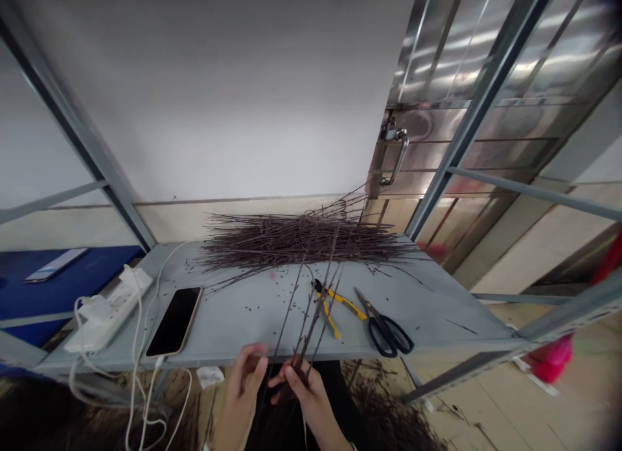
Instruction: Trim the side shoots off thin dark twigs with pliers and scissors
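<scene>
Dark brown twigs [311, 315] gripped upright by closed fingers [291, 374] of the right hand [304, 389] at the near edge of a grey metal shelf [243, 328]; left hand [245, 380] half-open just beside them; twig pile [301, 240] along the far edge.

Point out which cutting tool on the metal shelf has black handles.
The scissors, lying to the right, have black loop handles; the other tool, the yellow-handled cutters, has yellow grips.

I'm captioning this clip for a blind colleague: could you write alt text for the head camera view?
The right hand grips a few thin dark twigs upright, with the left hand beside them, at the edge of a grey metal shelf. A large twig pile lies behind. Yellow-handled pliers and black-handled scissors lie right; a smartphone and white power strip lie left.
</scene>
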`<state>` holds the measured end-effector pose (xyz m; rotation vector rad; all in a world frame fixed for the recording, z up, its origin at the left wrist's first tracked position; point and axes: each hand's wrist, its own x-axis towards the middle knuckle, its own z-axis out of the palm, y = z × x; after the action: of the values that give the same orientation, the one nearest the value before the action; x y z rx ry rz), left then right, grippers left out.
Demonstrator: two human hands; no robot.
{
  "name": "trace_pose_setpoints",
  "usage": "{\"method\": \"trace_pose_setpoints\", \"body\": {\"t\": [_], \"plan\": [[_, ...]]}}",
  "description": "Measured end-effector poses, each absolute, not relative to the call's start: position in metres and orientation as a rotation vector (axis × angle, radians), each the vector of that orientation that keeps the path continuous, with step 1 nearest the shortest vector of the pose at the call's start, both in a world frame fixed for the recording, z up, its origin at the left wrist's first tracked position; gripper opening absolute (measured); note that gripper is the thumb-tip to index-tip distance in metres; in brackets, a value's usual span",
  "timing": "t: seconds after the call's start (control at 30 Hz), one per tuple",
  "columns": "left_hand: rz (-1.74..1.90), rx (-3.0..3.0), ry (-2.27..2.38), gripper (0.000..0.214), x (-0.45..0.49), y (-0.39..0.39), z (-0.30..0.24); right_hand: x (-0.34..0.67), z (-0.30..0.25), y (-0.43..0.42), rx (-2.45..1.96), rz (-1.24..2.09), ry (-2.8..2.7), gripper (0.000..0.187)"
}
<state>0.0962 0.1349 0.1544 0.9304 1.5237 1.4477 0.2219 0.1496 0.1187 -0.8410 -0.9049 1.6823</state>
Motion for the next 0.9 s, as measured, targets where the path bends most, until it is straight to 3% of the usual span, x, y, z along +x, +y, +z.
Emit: {"method": "trace_pose_setpoints", "body": {"t": [0.23, 0.4, 0.63, 0.9], "plan": [[1.279, 1.278, 1.229, 0.028, 0.136, 0.201, 0.194, 0.229, 0.120, 0.146, -0.750, 1.747, -0.944, 0.041], [1.463, 0.955, 1.190, 0.046, 0.142, 0.207, 0.189, 0.234, 0.110, 0.141, -0.784, 1.692, -0.895, 0.040], [1.783, 0.717, 1.155, 0.041, 0.119, 0.199, 0.200, 0.243, 0.106, 0.140, -0.904, 1.581, -0.711, 0.046], [1.823, 0.778, 0.935, 0.042, 0.136, 0.183, 0.199, 0.241, 0.106, 0.163, -1.016, 1.616, -0.863, 0.051]]}}
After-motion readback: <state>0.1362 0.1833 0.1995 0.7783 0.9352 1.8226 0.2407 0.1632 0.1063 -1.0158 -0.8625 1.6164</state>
